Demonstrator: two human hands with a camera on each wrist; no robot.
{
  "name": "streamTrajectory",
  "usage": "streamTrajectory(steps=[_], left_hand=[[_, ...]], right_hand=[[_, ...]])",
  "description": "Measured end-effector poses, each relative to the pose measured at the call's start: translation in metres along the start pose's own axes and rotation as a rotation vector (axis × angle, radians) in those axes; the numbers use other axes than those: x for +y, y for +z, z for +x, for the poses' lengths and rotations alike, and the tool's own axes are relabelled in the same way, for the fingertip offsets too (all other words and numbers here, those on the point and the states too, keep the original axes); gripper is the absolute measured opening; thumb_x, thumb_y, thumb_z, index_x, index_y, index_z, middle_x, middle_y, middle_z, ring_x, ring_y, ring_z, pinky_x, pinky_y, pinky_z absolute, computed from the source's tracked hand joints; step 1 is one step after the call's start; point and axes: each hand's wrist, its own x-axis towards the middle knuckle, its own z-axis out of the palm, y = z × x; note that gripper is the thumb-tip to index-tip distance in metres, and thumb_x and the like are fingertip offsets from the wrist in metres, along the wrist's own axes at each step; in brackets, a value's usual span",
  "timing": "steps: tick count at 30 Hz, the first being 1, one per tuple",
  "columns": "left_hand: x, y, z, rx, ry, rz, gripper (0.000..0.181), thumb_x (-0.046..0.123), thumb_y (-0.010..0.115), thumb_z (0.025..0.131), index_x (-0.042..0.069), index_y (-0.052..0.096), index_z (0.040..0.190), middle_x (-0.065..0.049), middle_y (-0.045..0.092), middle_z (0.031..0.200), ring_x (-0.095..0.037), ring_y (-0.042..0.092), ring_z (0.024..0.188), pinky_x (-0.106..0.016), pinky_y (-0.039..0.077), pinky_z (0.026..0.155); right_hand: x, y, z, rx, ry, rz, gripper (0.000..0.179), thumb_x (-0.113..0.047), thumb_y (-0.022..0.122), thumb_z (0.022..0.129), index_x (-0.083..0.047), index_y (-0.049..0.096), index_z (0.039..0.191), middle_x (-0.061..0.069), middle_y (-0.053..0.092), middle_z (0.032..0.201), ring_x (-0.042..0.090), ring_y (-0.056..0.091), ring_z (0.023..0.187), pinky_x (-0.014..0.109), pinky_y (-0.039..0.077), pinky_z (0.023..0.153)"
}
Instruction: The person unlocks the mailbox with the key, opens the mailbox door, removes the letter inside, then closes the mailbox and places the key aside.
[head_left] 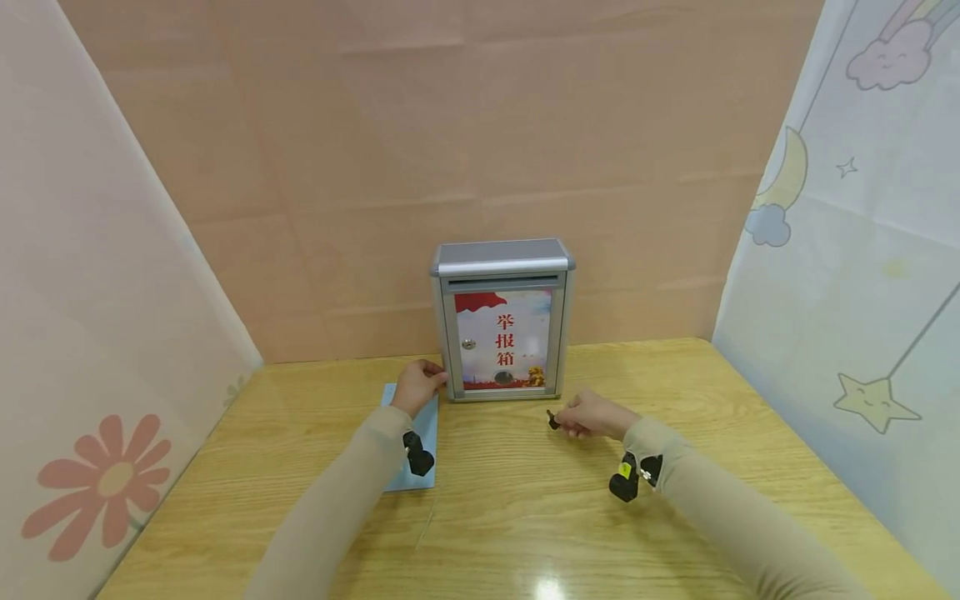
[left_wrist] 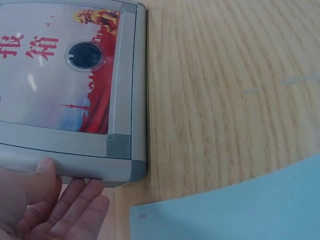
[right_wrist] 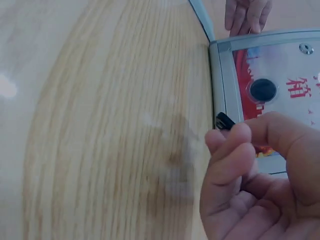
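A grey metal letter box [head_left: 504, 258] stands upright against the back wall, with a top slot, a round lock [head_left: 468, 343] and a printed front panel with red characters. My left hand [head_left: 417, 387] rests on the lower part of its left side; in the left wrist view the thumb [left_wrist: 46, 172] lies along that side, fingers loosely bent behind it. Near the box's lower right corner, my right hand [head_left: 592, 414] pinches a small black-headed key [right_wrist: 225, 121] between thumb and fingertips, low over the table. The fingers hide part of the key.
A light blue sheet or booklet [head_left: 423, 450] lies on the wooden table [head_left: 502, 500] under the left wrist, left of the box. A peach cloth wall [head_left: 465, 150] hangs right behind the box, with patterned cloth on both sides.
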Motion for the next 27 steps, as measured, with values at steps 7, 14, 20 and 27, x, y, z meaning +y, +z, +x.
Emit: streamTrajectory(steps=[7,14,20,27], left_hand=[[0.0,0.002,-0.001,-0.006,-0.007,-0.011,0.022,0.016,0.063,0.095,-0.002,0.062,0.107,-0.013,0.064,0.095,-0.026,0.065,0.089,-0.027,0.053,0.07],[-0.001,0.002,0.001,-0.001,0.002,-0.008,0.021,0.016,0.063,0.095,-0.002,0.062,0.106,-0.013,0.064,0.094,-0.02,0.062,0.083,-0.029,0.053,0.072],[0.0,0.001,0.003,-0.009,-0.003,-0.036,0.021,0.016,0.063,0.095,-0.002,0.062,0.108,-0.014,0.064,0.098,-0.025,0.064,0.09,-0.03,0.054,0.074],[-0.001,0.0,0.002,-0.022,0.002,-0.051,0.023,0.016,0.061,0.096,-0.001,0.062,0.111,-0.015,0.065,0.099,-0.033,0.065,0.099,-0.032,0.054,0.075]], right_hand=[[0.007,-0.003,-0.001,-0.056,0.079,0.016,0.023,-0.006,0.051,0.095,0.004,0.063,0.077,-0.001,0.056,0.06,0.002,0.046,0.05,0.011,0.039,0.047],[0.007,-0.007,0.002,-0.06,0.106,-0.077,0.02,-0.008,0.055,0.093,0.002,0.066,0.08,-0.003,0.056,0.058,0.002,0.046,0.049,0.012,0.04,0.047],[0.001,-0.011,0.004,-0.093,0.165,-0.161,0.02,-0.013,0.06,0.092,-0.002,0.067,0.076,-0.002,0.057,0.058,0.003,0.046,0.048,0.014,0.041,0.047],[-0.009,-0.006,0.002,-0.097,0.217,-0.213,0.021,-0.01,0.06,0.09,-0.003,0.065,0.071,-0.003,0.055,0.055,0.003,0.045,0.045,0.014,0.038,0.046]])
